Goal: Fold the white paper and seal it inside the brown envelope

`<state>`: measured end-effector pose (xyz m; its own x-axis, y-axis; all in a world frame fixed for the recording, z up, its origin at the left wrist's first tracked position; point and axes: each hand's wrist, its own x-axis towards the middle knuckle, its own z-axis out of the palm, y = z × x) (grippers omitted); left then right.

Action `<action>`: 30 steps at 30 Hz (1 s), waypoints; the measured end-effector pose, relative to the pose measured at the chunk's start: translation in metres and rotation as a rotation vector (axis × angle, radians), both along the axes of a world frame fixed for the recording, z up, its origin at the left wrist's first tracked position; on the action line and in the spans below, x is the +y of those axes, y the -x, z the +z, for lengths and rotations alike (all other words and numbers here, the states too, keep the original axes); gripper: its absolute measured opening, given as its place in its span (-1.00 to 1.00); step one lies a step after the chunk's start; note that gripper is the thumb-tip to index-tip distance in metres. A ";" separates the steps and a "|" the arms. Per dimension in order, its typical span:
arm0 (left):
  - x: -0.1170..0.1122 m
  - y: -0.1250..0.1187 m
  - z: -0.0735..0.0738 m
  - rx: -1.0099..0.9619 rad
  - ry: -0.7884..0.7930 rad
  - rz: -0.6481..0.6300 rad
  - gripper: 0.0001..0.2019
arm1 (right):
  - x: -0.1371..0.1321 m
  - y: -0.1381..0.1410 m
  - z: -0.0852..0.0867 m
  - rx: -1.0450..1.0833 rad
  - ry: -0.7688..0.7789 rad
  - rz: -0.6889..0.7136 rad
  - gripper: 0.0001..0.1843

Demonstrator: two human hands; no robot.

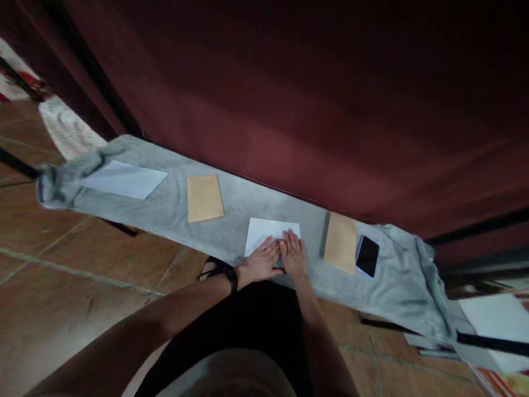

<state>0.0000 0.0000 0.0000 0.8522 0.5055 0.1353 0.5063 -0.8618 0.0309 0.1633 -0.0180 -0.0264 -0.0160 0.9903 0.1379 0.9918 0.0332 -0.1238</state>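
A white sheet of paper (pixel 268 231) lies on a narrow surface covered with grey cloth (pixel 165 209). My left hand (pixel 262 259) and my right hand (pixel 293 252) both rest flat on the sheet's near edge, side by side, fingers stretched out and pressing down. A dark band (pixel 231 275) circles my left wrist. Neither hand holds anything.
On the cloth lie a brown envelope (pixel 204 197) to the left, a pale white sheet (pixel 124 179) further left, another brown envelope (pixel 341 242) and a black phone (pixel 367 256) to the right. A dark red wall rises behind. Brown floor tiles (pixel 61 275) lie below.
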 end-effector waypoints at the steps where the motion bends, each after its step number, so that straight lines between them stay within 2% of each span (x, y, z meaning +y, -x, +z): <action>1: -0.001 0.000 -0.001 -0.004 0.003 -0.003 -0.22 | -0.001 -0.003 0.000 -0.004 0.005 0.011 -0.44; 5: -0.002 0.002 -0.004 -0.028 0.038 -0.002 -0.21 | -0.004 -0.011 -0.001 -0.009 0.005 0.019 -0.43; 11: 0.000 0.014 -0.009 -0.063 0.116 0.040 -0.20 | -0.005 -0.013 -0.005 0.013 -0.027 -0.067 -0.39; 22: 0.027 0.054 -0.025 -0.170 0.111 0.333 -0.27 | -0.016 -0.018 -0.008 0.005 -0.122 -0.177 -0.39; 25: 0.034 0.061 -0.026 -0.144 0.093 0.427 -0.30 | -0.022 -0.020 -0.009 0.021 -0.138 -0.200 -0.42; 28: 0.039 0.056 -0.021 -0.091 0.059 0.534 -0.32 | -0.022 -0.014 -0.007 0.053 -0.145 -0.268 -0.43; 30: 0.040 0.042 -0.016 -0.109 0.028 0.550 -0.36 | -0.015 -0.005 -0.004 0.091 -0.147 -0.299 -0.43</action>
<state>-0.0420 0.0397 -0.0162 0.4439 0.8761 0.1880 0.8734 -0.4699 0.1276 0.1685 -0.0330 -0.0299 0.2908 0.9188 0.2671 0.9454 -0.2330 -0.2278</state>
